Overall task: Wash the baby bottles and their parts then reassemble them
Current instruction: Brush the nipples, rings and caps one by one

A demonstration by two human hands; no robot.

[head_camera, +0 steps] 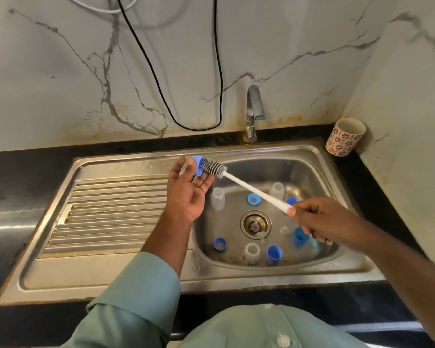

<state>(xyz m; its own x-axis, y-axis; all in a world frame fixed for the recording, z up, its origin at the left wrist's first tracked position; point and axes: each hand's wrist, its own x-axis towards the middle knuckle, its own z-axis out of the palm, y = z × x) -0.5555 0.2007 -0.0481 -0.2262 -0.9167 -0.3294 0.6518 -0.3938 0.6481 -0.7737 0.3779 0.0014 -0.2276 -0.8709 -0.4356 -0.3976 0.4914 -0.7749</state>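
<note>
A steel sink (319, 156) is holding clear bottles (217, 198), blue caps (274, 254) and blue rings (253, 198) around its drain (256, 224). A faucet (254, 109) is standing behind, a patterned cup (344, 136) sitting at the corner. The right hand (319, 219) is gripping a white brush (249, 185); the left hand (186, 194) is pinching a blue ring (198, 166) at the bristles, above the sink's left edge

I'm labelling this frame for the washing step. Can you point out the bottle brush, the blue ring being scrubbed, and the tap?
bottle brush (255, 190): head view, middle of its white handle.
blue ring (198, 166): head view, its blue outer wall by the left hand's fingertips.
tap (254, 105): head view, its metal spout.
</note>
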